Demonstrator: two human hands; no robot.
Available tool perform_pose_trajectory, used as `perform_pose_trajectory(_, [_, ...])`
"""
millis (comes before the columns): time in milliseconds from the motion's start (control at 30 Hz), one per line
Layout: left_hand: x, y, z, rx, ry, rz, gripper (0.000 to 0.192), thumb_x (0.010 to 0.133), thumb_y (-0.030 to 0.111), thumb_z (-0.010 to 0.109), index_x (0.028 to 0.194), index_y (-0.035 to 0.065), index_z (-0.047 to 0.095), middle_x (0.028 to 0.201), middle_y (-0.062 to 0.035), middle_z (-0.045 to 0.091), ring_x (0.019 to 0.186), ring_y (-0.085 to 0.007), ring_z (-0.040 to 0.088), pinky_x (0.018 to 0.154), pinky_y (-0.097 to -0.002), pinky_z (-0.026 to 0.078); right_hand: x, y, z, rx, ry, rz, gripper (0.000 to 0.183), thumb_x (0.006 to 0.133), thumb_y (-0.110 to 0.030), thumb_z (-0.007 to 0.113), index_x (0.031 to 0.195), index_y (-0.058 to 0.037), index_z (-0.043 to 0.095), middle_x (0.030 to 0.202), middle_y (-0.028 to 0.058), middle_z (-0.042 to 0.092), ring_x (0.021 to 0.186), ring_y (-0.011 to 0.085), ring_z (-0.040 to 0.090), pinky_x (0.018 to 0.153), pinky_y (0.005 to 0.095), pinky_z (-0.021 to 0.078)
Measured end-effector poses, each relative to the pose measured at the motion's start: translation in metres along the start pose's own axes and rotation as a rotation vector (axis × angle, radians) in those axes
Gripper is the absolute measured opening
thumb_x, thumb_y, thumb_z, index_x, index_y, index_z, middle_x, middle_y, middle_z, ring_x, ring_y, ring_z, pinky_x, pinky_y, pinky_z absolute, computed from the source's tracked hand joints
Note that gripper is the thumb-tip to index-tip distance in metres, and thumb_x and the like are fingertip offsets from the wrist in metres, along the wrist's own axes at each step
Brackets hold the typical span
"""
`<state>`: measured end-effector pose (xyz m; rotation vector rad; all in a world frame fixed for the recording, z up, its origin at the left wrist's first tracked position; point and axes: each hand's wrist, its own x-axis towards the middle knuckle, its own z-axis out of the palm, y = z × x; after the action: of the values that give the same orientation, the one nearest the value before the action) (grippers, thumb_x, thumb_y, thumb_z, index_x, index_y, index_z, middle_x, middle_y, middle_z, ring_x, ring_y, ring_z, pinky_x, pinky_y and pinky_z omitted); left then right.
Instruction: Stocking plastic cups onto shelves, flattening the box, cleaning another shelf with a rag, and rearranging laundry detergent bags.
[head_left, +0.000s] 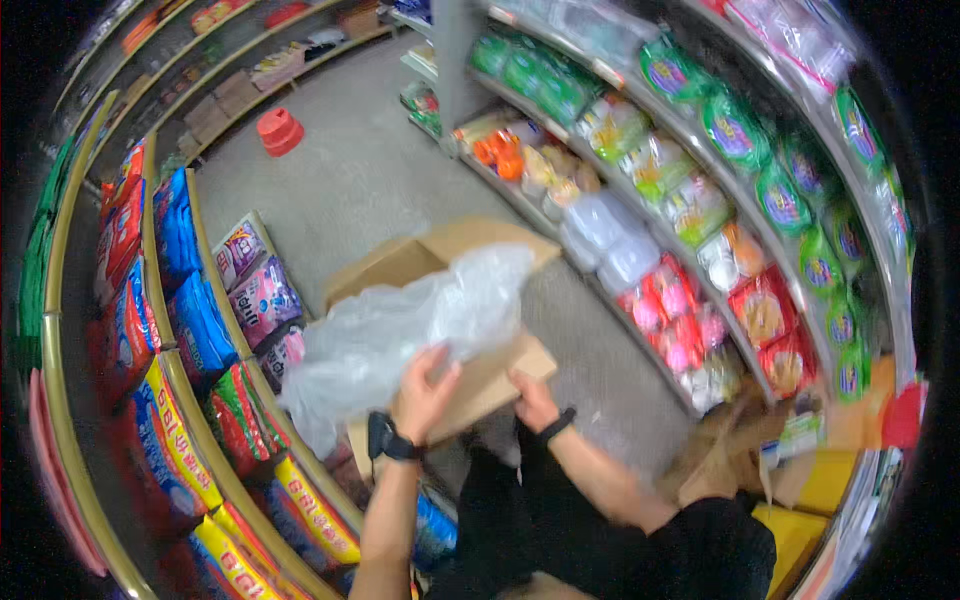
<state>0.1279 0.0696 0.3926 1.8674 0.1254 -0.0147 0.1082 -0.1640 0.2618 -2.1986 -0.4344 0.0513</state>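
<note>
An open cardboard box (480, 379) is before me, its flaps spread outward. Crumpled translucent plastic sheeting (405, 315) bulges from its opening and hangs over the left side, hiding whatever is inside. My left hand (426, 394), with a black watch on the wrist, lies against the near edge of the plastic; blur hides whether its fingers grip it. My right hand (534, 401), with a dark wristband, grips the box's near right flap, thumb on top.
Shelves of bagged detergent (176, 442) line my left. On the right, shelves carry green packages (739, 131) and wrapped goods (667, 307). A red plastic stool (280, 132) stands on the grey floor (360, 150) ahead. Cardboard and yellow boxes (821, 480) are at lower right.
</note>
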Motion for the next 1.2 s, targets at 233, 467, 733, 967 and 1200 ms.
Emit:
perform_pose_trajectory(233, [0.020,0.080,0.008,0.281,-0.312,0.093,0.060,0.071,0.035,0.070,0.114,-0.0049,0.056,0.121,-0.0234,0.052,0.119,-0.0315,0.045,0.099,-0.0360,0.034,0.001,-0.067,-0.053,1.594,0.498,0.775,0.034,0.084,-0.006,0.059,0.116,-0.0023,0.050,0.113,0.0076,0.057,0.102,0.0201,0.056,0.087,0.0327,0.0462])
perform_pose_trajectory(467, [-0.049,0.050,0.109,0.800,-0.637,0.557,0.076,0.060,0.035,0.077,0.118,-0.0059,0.050,0.122,-0.0234,0.048,0.109,-0.0353,0.049,0.094,-0.0377,0.039,-0.063,-0.051,-0.071,1.754,0.704,0.853,0.027,0.083,-0.008,0.061,0.108,-0.0052,0.053,0.105,0.0062,0.058,0.094,0.0204,0.058,0.079,0.0344,0.0489])
perform_pose_trajectory(733, [-0.088,0.009,0.176,1.234,-0.656,0.858,0.039,0.071,0.008,0.053,0.109,0.0002,0.055,0.114,-0.0119,0.054,0.095,-0.0241,0.053,0.084,-0.0306,0.044,-0.147,-0.036,-0.114,1.252,0.728,0.953,0.033,0.078,-0.018,0.064,0.102,0.0025,0.054,0.101,0.0114,0.058,0.088,0.0269,0.056,0.077,0.0360,0.0466])
perform_pose_trajectory(967, [-0.122,0.023,0.179,1.147,-0.795,1.018,0.032,0.071,0.012,0.052,0.101,0.0017,0.060,0.104,-0.0088,0.054,0.094,-0.0237,0.050,0.093,-0.0396,0.035,-0.162,-0.065,-0.209,-0.449,1.055,0.446,0.048,0.067,-0.020,0.070,0.104,0.0015,0.049,0.102,0.0172,0.054,0.096,0.0372,0.050,0.082,0.0431,0.0409])
perform_pose_trajectory(1200, [-0.149,0.008,0.165,1.105,-0.917,1.015,0.029,0.074,0.015,0.051,0.099,0.0035,0.059,0.106,-0.0095,0.053,0.101,-0.0266,0.048,0.097,-0.0459,0.030,-0.087,0.025,-0.094,-0.132,-0.222,0.807,0.117,0.051,-0.065,0.072,0.136,0.0009,0.025,0.141,0.0218,0.028,0.120,0.0363,0.041,0.097,0.0485,0.0354])
